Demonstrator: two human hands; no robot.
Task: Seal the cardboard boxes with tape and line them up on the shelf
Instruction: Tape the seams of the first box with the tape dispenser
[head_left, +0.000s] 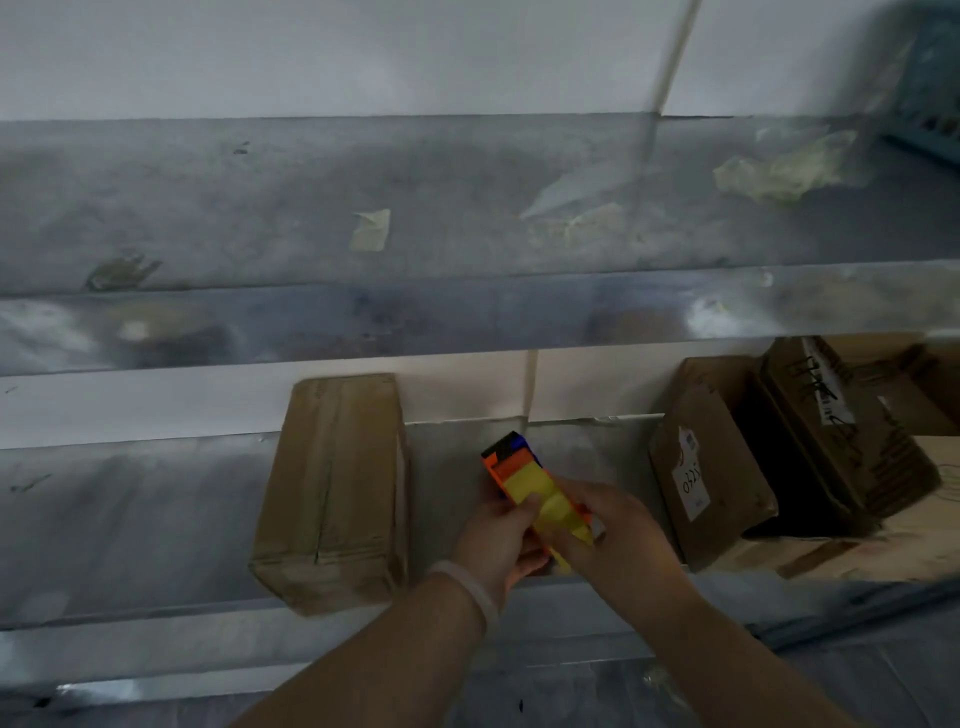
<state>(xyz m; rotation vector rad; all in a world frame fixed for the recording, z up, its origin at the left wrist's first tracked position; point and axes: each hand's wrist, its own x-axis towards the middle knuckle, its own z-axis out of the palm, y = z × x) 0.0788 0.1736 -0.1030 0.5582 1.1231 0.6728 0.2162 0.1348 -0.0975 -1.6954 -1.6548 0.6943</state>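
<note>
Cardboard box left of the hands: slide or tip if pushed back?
The box probably slides rather than tips: it lies low and long on the smooth metal shelf. It is likely fairly stiff, since its edges look square. Its weight can't be judged.

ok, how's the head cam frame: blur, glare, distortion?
Head view: dim, flat light, soft overall; motion blur worst on the upper shelf and the boxes at right. Head view: pale glare patches on that shelf's front lip; wide-angle bends the shelf lines slightly. Head view: dispenser, gripped by left hand and right hand, is sharpest.
</note>
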